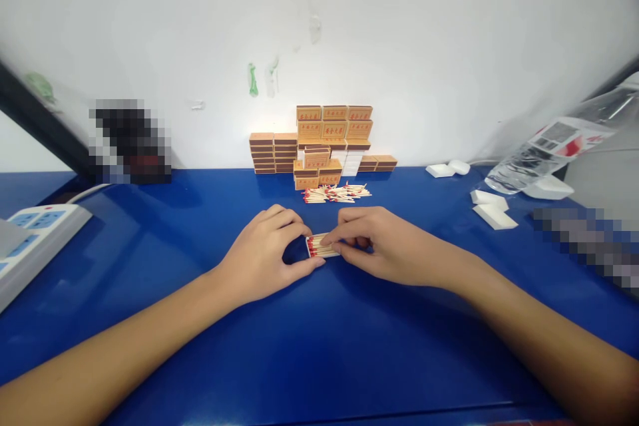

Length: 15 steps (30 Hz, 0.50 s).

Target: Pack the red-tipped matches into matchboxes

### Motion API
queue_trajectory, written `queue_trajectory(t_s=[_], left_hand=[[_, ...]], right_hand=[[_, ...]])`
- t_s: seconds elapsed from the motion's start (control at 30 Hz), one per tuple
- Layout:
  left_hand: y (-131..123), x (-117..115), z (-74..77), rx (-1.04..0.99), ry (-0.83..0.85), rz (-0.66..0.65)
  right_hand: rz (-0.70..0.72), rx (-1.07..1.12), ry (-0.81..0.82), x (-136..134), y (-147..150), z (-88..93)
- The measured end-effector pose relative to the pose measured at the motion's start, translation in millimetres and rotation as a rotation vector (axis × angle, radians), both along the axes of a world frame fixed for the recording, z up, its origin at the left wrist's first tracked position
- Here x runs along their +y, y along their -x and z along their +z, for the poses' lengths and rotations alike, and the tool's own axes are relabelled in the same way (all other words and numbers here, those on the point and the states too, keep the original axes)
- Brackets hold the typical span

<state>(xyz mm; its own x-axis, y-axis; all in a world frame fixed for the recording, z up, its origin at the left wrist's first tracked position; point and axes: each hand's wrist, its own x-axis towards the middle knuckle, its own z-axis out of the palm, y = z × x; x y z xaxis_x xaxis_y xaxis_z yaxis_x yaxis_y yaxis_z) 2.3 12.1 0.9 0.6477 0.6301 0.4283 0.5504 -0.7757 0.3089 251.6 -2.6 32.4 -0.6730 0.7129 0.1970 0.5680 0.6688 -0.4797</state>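
Observation:
A small white matchbox tray (308, 248) full of red-tipped matches (316, 247) lies on the blue table, in front of me. My left hand (269, 249) grips its left end, thumb along the near side and index finger at the far side. Over the right part of the tray, my right hand (367, 239) has its index finger and thumb close together at the matches; the other fingers are curled in. Just beyond the hands, a loose pile of matches (339, 194) is spread on the table.
Stacked matchboxes (334, 130) stand against the wall behind the pile. A power strip (44, 233) lies at the left. On the right are a tilted plastic bottle (549, 143) and several white pieces (494, 215). Blurred dark objects sit at both sides.

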Motion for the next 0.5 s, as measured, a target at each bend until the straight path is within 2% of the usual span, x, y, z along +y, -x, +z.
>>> queue_trajectory(t_s=[0.5], left_hand=[[-0.4,-0.5,0.4,0.008,0.006,0.010]], right_hand=[[0.026,0.010,0.021,-1.6,-0.6,3.1]])
